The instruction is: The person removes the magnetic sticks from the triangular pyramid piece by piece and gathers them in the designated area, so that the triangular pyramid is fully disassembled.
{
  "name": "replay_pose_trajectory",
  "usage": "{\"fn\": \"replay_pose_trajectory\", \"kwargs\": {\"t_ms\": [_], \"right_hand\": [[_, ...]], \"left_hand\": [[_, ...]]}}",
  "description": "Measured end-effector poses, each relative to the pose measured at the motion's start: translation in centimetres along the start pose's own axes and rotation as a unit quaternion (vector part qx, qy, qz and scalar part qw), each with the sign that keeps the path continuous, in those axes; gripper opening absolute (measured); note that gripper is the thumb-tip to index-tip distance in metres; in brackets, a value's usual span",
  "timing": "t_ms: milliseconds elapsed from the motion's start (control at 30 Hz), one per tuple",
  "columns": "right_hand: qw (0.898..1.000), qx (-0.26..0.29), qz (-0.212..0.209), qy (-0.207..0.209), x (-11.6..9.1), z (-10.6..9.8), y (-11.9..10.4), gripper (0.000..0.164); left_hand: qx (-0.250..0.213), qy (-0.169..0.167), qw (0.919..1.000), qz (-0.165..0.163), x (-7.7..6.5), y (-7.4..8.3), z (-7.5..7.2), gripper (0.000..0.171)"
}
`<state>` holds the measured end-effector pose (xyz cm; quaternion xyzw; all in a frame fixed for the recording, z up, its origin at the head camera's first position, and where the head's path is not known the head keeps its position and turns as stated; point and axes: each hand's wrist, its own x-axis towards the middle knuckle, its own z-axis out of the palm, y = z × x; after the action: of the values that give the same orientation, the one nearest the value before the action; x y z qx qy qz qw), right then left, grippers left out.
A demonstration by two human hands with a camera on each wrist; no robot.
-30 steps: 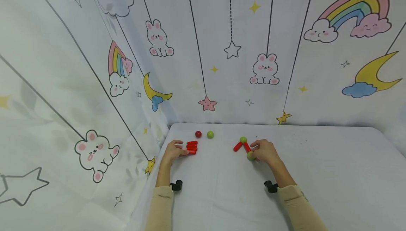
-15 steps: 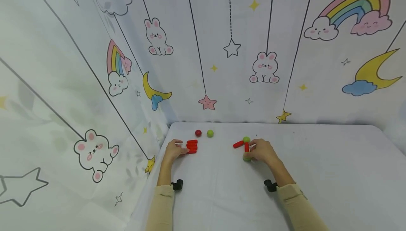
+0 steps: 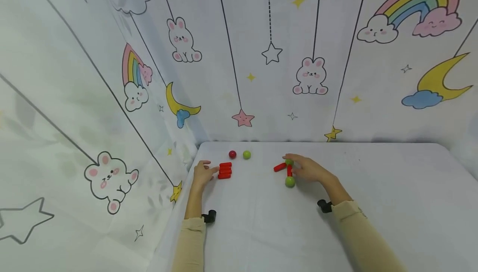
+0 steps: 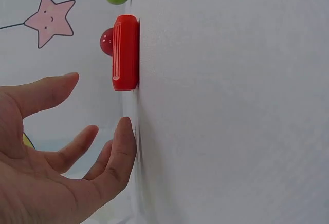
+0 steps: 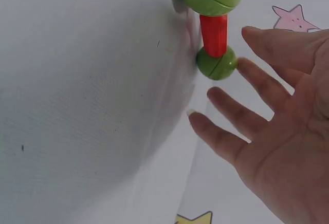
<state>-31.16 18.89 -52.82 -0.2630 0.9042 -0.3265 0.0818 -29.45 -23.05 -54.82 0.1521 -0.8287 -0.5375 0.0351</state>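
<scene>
Several red rods (image 3: 225, 171) lie side by side at the left of the table. Just left of them is my left hand (image 3: 203, 175), its fingers spread; the left wrist view shows a gap between those fingers and the nearest red rod (image 4: 125, 53). Farther right, a red rod (image 3: 289, 171) stands in line between a near green ball (image 3: 289, 182) and a far green ball (image 3: 289, 162). Another red rod (image 3: 280, 167) slants left from the far ball. Over the right side of this shape hovers my right hand (image 3: 310, 170), fingers extended and holding nothing, partly covering the far ball.
Behind the rods, a dark red ball (image 3: 232, 154) and a loose green ball (image 3: 247, 154) rest near the table's back edge. A printed curtain (image 3: 269, 98) hangs behind and to the left of the white table (image 3: 254, 222).
The red rod and near green ball swung left into a straight line under the far ball. My right hand then released them and moved up. My left hand drew slightly away from the rods.
</scene>
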Motion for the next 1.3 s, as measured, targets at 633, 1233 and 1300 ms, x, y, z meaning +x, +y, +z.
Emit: {"fn": "replay_pose_trajectory", "kwargs": {"t_ms": [633,1233,1300], "right_hand": [[0.990,-0.037,0.120,0.060,-0.6,-0.8,-0.2,0.052],[0.991,-0.004,0.105,0.078,-2.1,0.0,-1.2,0.065],[0.994,0.001,0.078,0.074,-2.2,0.2,-1.2,0.065]], "left_hand": [[-0.047,0.028,0.9984,0.017,-0.8,2.6,0.4,0.055],[-0.011,-0.031,0.9946,0.098,-2.5,5.4,2.2,0.043],[-0.003,-0.044,0.9929,0.111,-2.7,5.7,2.6,0.043]]}}
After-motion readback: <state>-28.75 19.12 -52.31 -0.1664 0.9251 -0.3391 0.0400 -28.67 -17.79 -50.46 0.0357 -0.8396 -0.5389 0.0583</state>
